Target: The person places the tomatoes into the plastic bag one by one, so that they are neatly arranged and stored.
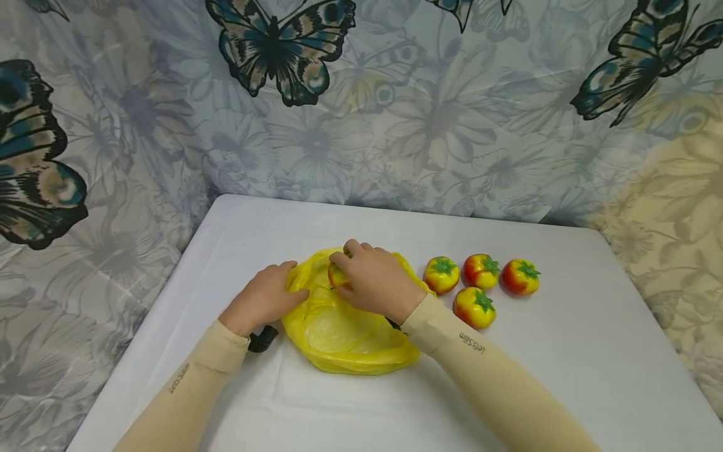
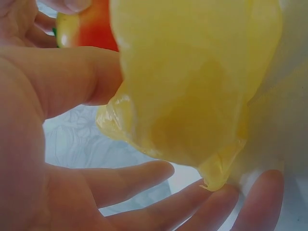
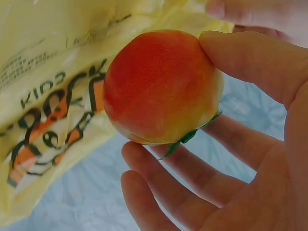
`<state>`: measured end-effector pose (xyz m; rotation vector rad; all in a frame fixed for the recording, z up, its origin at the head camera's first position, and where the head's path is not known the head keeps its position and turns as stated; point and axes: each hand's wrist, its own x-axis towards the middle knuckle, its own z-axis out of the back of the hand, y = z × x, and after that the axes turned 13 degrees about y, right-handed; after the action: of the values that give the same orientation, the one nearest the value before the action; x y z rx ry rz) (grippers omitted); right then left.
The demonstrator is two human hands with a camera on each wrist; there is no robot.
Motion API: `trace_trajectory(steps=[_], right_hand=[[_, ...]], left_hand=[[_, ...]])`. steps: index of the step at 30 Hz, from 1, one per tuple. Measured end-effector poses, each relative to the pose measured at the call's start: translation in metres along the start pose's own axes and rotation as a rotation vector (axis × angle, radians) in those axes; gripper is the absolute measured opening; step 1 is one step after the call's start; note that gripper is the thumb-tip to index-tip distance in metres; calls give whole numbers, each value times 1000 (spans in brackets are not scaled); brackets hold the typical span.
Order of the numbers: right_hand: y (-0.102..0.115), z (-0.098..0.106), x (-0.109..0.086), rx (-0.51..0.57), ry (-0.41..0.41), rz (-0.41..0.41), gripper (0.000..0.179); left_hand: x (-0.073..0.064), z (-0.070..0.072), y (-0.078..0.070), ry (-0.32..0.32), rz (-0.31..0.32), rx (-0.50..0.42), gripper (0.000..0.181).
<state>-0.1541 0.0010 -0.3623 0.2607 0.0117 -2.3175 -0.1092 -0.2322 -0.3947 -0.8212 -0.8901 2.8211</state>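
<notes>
My right hand [image 1: 377,280] holds a red-and-yellow tomato [image 3: 161,89] with a green leafy top, thumb on one side and fingers on the other, above the yellow plastic bag [image 1: 350,342]. The bag lies spread on the table with its mouth facing up, and dark lettering and a cartoon print show in the right wrist view. At the bag's left edge is my left hand [image 1: 264,297]; its thumb touches the rim and its fingers stay fairly straight along the outside. The left thumb's tip is hidden behind the plastic in the left wrist view.
Several more tomatoes [image 1: 474,307] sit on the white-covered table [image 1: 565,370], just right of the bag. A small black object [image 1: 263,339] shows beneath my left wrist. Behind the table's far edge rises a wall [image 1: 395,125] with a butterfly and flower pattern.
</notes>
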Motion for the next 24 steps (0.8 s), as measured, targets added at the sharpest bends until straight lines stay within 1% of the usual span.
trace_trajectory(steps=[4, 8, 15, 21, 24], right_hand=[[2, -6, 6, -12, 12, 3, 43], [5, -10, 11, -27, -6, 10, 42], [7, -19, 17, -65, -42, 29, 35], [10, -24, 20, -70, -38, 30, 35], [10, -25, 22, -73, -30, 26, 36]], left_hand=[[1, 0, 0, -7, -18, 3, 73], [1, 0, 0, -11, -31, 4, 73], [2, 0, -1, -14, -27, 8, 71], [1, 0, 0, -20, -17, 11, 70], [2, 0, 0, -23, -23, 16, 69]])
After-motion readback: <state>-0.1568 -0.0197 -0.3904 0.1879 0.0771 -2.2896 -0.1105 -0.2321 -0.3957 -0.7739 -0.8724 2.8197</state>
